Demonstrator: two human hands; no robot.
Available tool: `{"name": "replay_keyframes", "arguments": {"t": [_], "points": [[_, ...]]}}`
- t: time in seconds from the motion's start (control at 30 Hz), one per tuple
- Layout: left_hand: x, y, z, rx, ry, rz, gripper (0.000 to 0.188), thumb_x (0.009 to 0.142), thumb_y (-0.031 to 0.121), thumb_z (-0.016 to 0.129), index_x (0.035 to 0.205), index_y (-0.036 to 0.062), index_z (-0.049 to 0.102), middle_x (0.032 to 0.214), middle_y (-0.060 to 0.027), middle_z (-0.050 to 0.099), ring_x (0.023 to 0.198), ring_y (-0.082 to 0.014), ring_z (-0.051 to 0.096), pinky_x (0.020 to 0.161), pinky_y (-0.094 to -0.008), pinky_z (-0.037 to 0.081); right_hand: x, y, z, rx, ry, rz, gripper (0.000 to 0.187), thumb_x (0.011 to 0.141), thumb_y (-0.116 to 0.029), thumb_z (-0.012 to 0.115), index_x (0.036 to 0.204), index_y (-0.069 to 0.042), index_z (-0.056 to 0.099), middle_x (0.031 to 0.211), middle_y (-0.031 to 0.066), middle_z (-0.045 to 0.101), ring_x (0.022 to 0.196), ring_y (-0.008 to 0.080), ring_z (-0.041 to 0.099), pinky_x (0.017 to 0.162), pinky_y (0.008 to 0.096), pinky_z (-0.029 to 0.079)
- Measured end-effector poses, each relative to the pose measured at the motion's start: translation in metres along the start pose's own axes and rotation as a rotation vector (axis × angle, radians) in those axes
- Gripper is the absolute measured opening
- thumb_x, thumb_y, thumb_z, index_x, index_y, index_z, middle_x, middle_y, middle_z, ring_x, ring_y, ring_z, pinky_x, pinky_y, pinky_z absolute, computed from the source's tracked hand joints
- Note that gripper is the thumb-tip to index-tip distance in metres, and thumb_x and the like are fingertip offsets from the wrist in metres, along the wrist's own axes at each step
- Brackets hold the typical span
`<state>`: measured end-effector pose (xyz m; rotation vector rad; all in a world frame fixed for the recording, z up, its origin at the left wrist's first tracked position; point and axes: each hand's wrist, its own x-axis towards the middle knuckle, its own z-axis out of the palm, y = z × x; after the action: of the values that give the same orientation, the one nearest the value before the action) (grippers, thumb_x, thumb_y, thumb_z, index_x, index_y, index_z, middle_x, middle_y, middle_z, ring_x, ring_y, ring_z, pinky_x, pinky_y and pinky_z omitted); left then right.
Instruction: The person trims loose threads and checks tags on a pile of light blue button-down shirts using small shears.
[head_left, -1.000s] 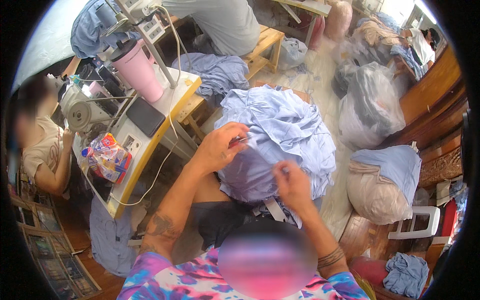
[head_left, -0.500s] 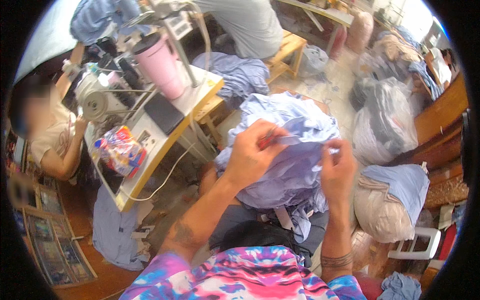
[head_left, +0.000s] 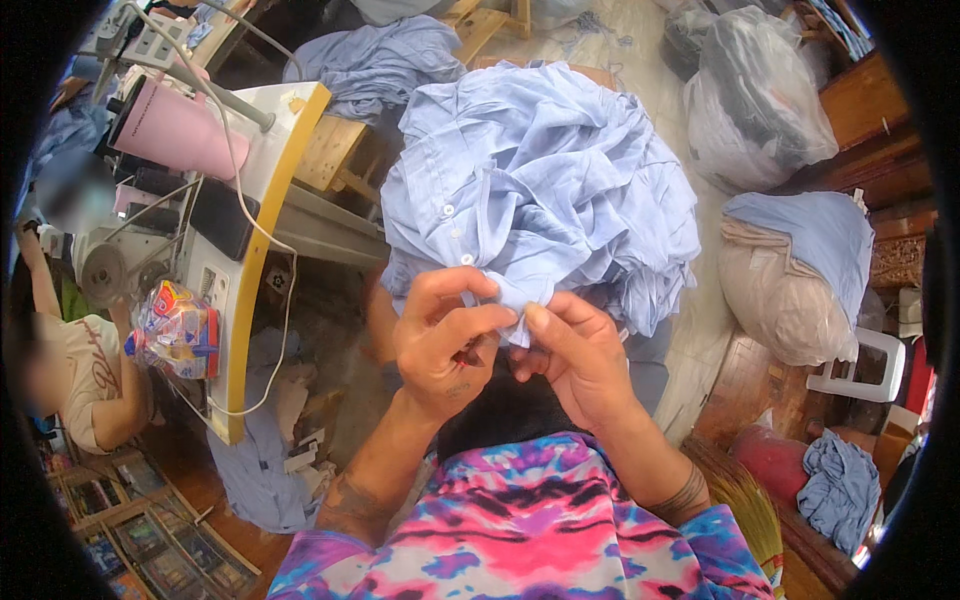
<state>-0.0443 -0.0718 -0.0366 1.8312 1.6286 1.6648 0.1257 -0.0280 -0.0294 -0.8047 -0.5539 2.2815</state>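
Note:
A light blue button-up shirt [head_left: 560,190] lies crumpled in a large heap before me, white buttons running down its placket. My left hand [head_left: 448,335] pinches a small corner of the shirt between thumb and forefinger. Something small and red [head_left: 462,362] is tucked under its curled fingers; its kind is mostly hidden. Close beside it, my right hand [head_left: 582,362] grips the same corner with thumb and fingers. Both hands are near my body, almost touching, at the heap's near edge.
On the left stands a sewing table [head_left: 262,215] with a pink tumbler [head_left: 185,130], a dark phone [head_left: 222,218], a colourful plastic pack [head_left: 178,330] and a hanging white cord. Another person sits beyond it. Bagged cloth bundles [head_left: 790,280] and a white stool [head_left: 868,365] stand right.
My hands have come together and closer to my body, now on one corner of the shirt. The buttoned placket has come into sight. The view has shifted downward.

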Motion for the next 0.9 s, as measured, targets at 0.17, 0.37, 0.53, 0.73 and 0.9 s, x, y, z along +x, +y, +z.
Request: {"name": "replay_keyframes", "arguments": {"t": [0.17, 0.37, 0.53, 0.73, 0.9], "points": [[0.0, 0.016, -0.004, -0.039, -0.007, -0.151, 0.03, 0.077, -0.015, 0.071, 0.099, 0.0056, 0.076, 0.109, -0.0089, 0.061, 0.061, -0.005, 0.046, 0.052, -0.0213, 0.037, 0.0, -0.007, 0.0, -0.05, -0.023, -0.046, 0.019, 0.103, -0.019, 0.068, 0.109, -0.001, 0.072, 0.097, 0.0053, 0.072, 0.084, 0.0117, 0.068, 0.068, 0.0282, 0.056], [-0.004, 0.047, -0.022, -0.162, -0.086, -0.416, 0.026, 0.089, -0.003, 0.069, 0.115, 0.0002, 0.067, 0.099, -0.0072, 0.059, 0.071, -0.0033, 0.049, 0.06, -0.0185, 0.037, -0.003, -0.002, -0.002, -0.129, -0.017, -0.118, 0.02, 0.101, -0.016, 0.071, 0.111, 0.001, 0.072, 0.099, 0.0067, 0.073, 0.085, 0.0119, 0.068, 0.072, 0.0282, 0.056], [-0.004, 0.071, -0.039, -0.634, -0.164, -0.828, 0.031, 0.104, 0.011, 0.059, 0.132, -0.0014, 0.053, 0.094, -0.0002, 0.057, 0.076, -0.0022, 0.046, 0.066, -0.0211, 0.039, -0.003, -0.001, 0.007, -0.126, -0.003, -0.123, 0.022, 0.1, -0.013, 0.071, 0.116, 0.001, 0.07, 0.101, 0.0069, 0.073, 0.087, 0.0126, 0.068, 0.076, 0.0291, 0.056], [0.003, 0.076, -0.049, -0.727, -0.319, -0.997, 0.045, 0.11, 0.035, 0.048, 0.126, -0.006, 0.057, 0.088, -0.0045, 0.057, 0.057, -0.001, 0.038, 0.049, -0.0184, 0.03, -0.005, -0.002, 0.009, -0.153, -0.052, -0.165, 0.021, 0.099, -0.009, 0.072, 0.116, 0.002, 0.069, 0.103, 0.007, 0.072, 0.093, 0.0125, 0.068, 0.083, 0.028, 0.055], [0.001, 0.074, -0.051, -0.759, -0.331, -1.032, 0.045, 0.112, 0.034, 0.047, 0.127, -0.0066, 0.057, 0.086, -0.0037, 0.055, 0.055, -0.0007, 0.036, 0.046, -0.0189, 0.028, -0.005, 0.001, 0.006, -0.147, -0.031, -0.151, 0.02, 0.098, -0.007, 0.073, 0.114, 0.003, 0.069, 0.103, 0.0067, 0.072, 0.094, 0.0122, 0.068, 0.085, 0.0275, 0.055]]}}
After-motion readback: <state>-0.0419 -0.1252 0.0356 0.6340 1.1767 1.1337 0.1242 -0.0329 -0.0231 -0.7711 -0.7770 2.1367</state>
